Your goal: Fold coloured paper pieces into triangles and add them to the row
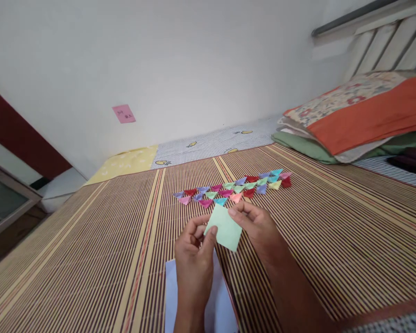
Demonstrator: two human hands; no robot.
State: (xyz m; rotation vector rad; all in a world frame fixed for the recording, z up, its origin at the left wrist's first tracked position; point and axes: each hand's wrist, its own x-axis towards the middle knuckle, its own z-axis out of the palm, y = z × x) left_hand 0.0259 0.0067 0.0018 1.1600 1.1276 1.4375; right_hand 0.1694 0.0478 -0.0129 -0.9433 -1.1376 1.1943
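A square of pale green paper is held up between both hands, tilted with one corner toward the top. My left hand pinches its left side, the thumb lying on the front face. At the upper right corner, my right hand grips the sheet between thumb and fingers. Just beyond the hands, several small folded paper triangles in red, pink, purple, green, blue and yellow lie in rows on the striped mat. Beneath my left forearm is a pale blue-white sheet or book, partly hidden.
At the right, folded bedding with an orange and floral cover is piled by a slatted headboard. A checked sheet and yellow cloth border the mat along the white wall, which bears a pink note.
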